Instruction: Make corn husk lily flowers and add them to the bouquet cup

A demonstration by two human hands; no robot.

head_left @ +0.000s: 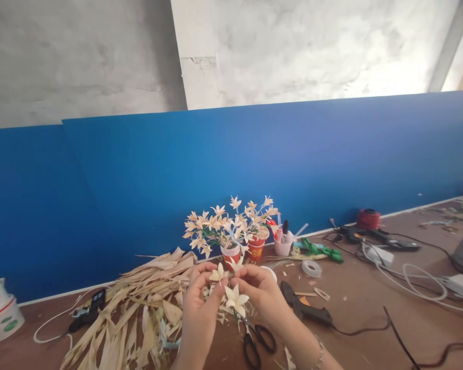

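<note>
Husk flowers [236, 300] sat pinched between my left hand [199, 303] and right hand [263, 294], mid-assembly I judged; next, steady fingertip alignment.

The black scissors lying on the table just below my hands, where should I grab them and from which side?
Take the scissors by the two black finger loops, which lie flat at the near end, towards you. Come down from above with the right hand, the closer one; the blades point away, partly hidden under the husk flower.

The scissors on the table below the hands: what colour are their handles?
Black. The scissors show best in the head view, lying on the brown table.
</note>
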